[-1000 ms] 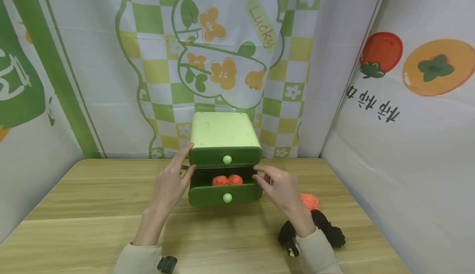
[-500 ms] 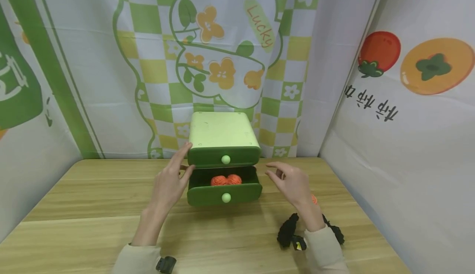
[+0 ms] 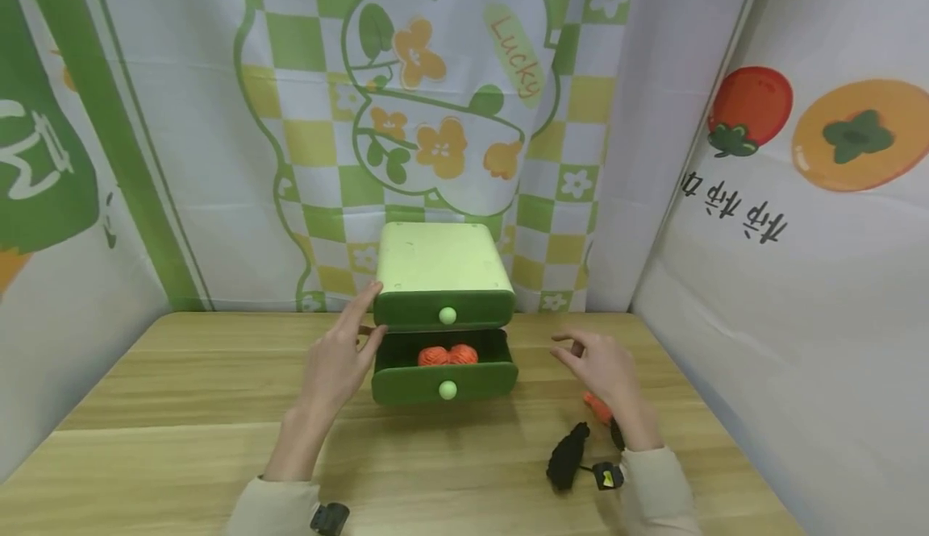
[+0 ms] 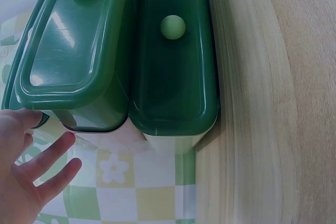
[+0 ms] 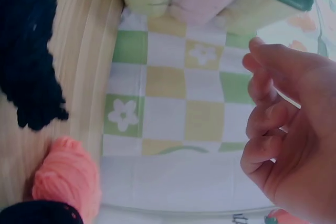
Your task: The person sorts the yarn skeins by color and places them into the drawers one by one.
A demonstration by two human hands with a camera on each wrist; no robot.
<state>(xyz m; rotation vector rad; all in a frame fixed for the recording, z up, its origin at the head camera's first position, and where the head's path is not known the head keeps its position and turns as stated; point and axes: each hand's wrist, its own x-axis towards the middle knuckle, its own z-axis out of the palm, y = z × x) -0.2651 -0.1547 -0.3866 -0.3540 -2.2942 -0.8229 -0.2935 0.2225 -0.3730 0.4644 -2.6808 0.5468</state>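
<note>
A light-green drawer cabinet (image 3: pixel 443 258) with dark-green fronts stands at the back of the table. Its middle drawer (image 3: pixel 444 386) is pulled out and holds two orange yarn balls (image 3: pixel 463 355). My left hand (image 3: pixel 334 367) rests at the cabinet's left side, its fingers fairly straight; in the left wrist view a lower drawer (image 4: pixel 173 77) is closed. To the right of the cabinet, my right hand (image 3: pixel 602 367) hovers apart from it, loosely curled with nothing in it. Below that hand lie an orange yarn ball (image 5: pixel 68 177) and black fuzzy yarn (image 3: pixel 568 457), partly hidden by the right forearm.
The wooden table (image 3: pixel 218 407) ends at a patterned cloth wall (image 3: pixel 319 157) behind the cabinet, with printed cloth on both sides. A small black tag (image 3: pixel 607 476) with a yellow mark lies beside the black yarn. A black wrist device (image 3: pixel 330 518) sits at the left sleeve.
My right hand has left the open drawer's right side and moved right. The left hand stays by the cabinet. The drawer and its yarn balls look the same.
</note>
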